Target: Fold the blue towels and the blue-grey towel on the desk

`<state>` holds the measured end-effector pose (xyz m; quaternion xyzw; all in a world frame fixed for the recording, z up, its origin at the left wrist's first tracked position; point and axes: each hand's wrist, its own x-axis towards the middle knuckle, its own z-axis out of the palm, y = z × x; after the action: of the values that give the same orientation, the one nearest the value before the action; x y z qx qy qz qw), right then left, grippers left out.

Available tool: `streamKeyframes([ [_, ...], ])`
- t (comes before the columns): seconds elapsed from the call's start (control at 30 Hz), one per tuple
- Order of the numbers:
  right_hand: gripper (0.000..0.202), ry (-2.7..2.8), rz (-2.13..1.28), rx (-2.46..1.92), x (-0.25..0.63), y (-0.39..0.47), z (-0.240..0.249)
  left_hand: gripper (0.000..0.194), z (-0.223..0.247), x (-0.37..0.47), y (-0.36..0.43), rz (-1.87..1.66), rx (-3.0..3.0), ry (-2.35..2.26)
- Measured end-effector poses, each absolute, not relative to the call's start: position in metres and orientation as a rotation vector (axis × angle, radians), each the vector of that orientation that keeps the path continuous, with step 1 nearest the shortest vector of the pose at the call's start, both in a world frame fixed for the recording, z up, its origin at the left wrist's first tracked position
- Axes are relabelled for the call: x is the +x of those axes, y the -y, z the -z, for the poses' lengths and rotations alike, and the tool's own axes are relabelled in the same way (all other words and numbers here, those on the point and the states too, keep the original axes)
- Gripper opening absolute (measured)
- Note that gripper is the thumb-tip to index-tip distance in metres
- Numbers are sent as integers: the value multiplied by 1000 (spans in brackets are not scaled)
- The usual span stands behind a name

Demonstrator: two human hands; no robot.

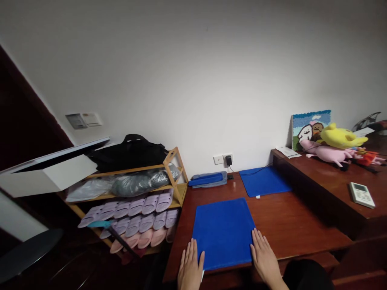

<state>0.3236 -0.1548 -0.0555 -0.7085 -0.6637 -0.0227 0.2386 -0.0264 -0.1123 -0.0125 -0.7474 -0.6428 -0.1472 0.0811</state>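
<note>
Wood desk: folded cloths @ back, near blue cloth unfolded; my L hand + R hand straight-fingered, gripping nothing

Toward 8 o'clock, a wooden rack is holding lilac slippers, with pink slippers sitting lower, at 7. A black bag is lying along its top at 9. Near the centre, toward 4, a black adapter is sticking out from the wall. At 3, a yellow plush toy is lying against a pink plush toy, a cartoon picture is standing behind them, and a white remote control is resting between 3 and 4.
</note>
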Motion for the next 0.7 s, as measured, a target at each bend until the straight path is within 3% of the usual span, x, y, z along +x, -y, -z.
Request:
streamKeyframes([
  [0.13,65,1787,128,-1884,321,155,60,63,-2,8,111,474,-2188,1951],
  [0.33,62,1817,213,-1849,325,157,65,58,-38,146,128,464,-2843,1430],
  [0.43,59,1847,245,-1828,328,156,70,57,-38,183,135,446,-2946,1389],
  [0.53,59,1832,249,-1837,327,156,70,58,-25,168,136,459,-2879,1479],
  [0.7,65,1827,175,-1887,326,156,64,61,8,65,132,471,-2480,1799],
])
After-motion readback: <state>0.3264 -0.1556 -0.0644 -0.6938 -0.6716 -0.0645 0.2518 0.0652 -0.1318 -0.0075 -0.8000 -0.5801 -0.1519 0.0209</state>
